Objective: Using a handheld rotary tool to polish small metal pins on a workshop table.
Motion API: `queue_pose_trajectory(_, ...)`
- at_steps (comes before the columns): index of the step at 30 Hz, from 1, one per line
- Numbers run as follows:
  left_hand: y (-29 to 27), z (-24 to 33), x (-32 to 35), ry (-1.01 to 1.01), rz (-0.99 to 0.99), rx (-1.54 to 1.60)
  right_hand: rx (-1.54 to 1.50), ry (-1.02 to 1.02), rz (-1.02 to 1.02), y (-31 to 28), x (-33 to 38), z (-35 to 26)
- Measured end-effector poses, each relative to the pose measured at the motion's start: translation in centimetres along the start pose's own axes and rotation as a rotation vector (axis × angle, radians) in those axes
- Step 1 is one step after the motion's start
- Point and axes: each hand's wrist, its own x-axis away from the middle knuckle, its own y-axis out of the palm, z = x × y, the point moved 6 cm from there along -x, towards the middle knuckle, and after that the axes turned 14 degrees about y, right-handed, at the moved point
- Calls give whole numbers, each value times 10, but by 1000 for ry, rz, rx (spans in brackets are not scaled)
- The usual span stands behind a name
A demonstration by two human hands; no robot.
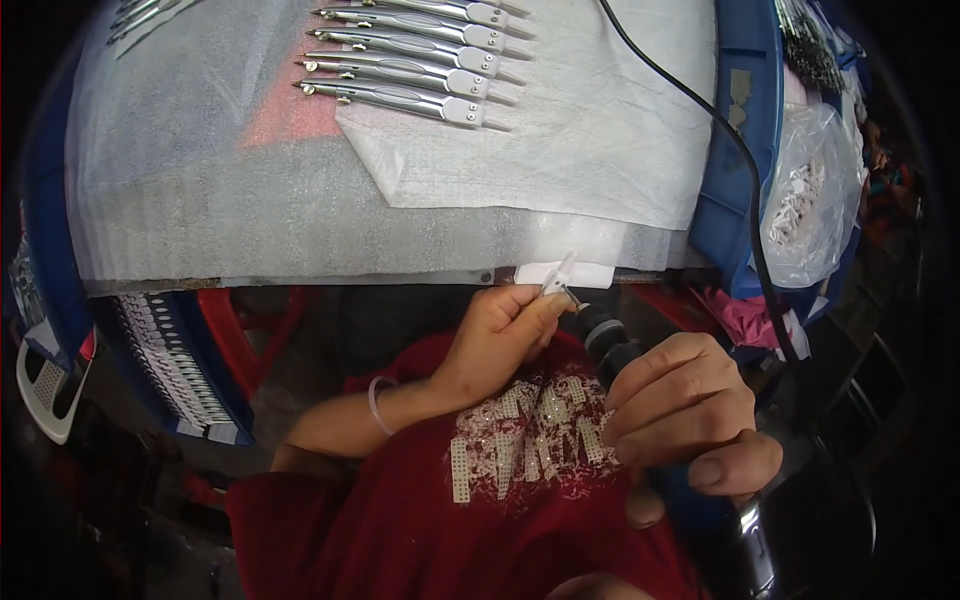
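Left hand: is pinching a small pale piece at the worktop's near edge.
Right hand: is gripping a dark power driver, tip meeting the piece.
Driver angle: likely needing square alignment, light pressure and a firm pinch.

Table under grey foam sheet and white cloth, silver compasses in a row atop.

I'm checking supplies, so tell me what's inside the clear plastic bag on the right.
Many small white pieces show through the clear plastic bag. Whatever lies beneath them is covered, and their exact shape is unclear.
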Motion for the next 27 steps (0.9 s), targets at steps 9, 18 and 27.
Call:
queue_pose_trajectory(9,-2,-4,2,23,-59,53,-8,8,1,4,-2,0)
queue_pose_trajectory(18,1,-3,1,-27,-30,33,9,26,-8,3,-3,-2)
queue_pose_trajectory(27,0,-1,2,20,2,48,108,54,-93,8,-5,3)
